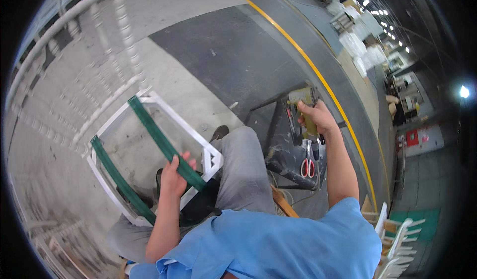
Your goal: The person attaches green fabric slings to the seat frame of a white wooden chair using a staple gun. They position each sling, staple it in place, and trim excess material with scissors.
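Observation:
A white wooden chair frame (181,122) with turned spindles (128,35) in its back rests against my lap at the left. Two green webbing straps run across its open seat: one strap (154,127) nearer the middle, another strap (117,177) nearer the left. My left hand (175,179) grips the middle strap near its close end, thumb and fingers on either side. At the right, my right hand (318,117) is wrapped round the handle of an olive-green staple gun (302,96). The gun is over a dark stand, well apart from the chair.
The dark metal stand (285,155) beside my right leg carries red-handled scissors (307,167) and other tools. A hose or cord (303,197) runs below it. White chair parts (400,244) stand at lower right. Wrapped goods (355,43) lie beyond the yellow floor line (298,45).

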A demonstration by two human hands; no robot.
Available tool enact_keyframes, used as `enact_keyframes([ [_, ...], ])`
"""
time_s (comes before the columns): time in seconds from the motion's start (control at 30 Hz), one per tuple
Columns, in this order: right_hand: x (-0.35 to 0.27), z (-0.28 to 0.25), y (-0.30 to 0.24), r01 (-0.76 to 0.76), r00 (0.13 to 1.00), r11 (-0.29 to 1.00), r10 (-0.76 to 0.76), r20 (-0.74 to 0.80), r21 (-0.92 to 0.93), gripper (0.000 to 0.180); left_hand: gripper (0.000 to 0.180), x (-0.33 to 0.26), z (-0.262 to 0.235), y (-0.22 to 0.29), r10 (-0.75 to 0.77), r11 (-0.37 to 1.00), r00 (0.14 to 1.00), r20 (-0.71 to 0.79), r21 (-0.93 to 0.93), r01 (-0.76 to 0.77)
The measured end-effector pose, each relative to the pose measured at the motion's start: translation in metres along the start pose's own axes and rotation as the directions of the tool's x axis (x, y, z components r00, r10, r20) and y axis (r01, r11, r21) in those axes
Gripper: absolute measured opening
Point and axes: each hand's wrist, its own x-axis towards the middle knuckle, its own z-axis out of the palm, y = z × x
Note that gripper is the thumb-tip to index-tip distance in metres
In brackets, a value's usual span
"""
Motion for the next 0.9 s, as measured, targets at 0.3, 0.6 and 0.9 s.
enact_keyframes([
  [0.3,0.015,-0.037,0.217,-0.392,0.916,0.78,0.38,0.128,0.487,0.048,0.046,-0.079,-0.028,-0.083,-0.374,0.908,0.906,-0.2,0.119,0.401],
  [0.6,0.005,-0.072,0.223,-0.101,0.981,0.733,-0.038,-0.189,-0.673,0.043,0.038,-0.079,-0.018,-0.095,-0.165,0.973,0.928,-0.334,0.099,0.209],
  [0.9,0.011,-0.011,0.159,0.265,0.963,0.962,-0.262,0.057,-0.07,0.023,0.04,-0.028,-0.036,-0.087,0.052,0.996,0.968,-0.247,0.077,-0.034],
])
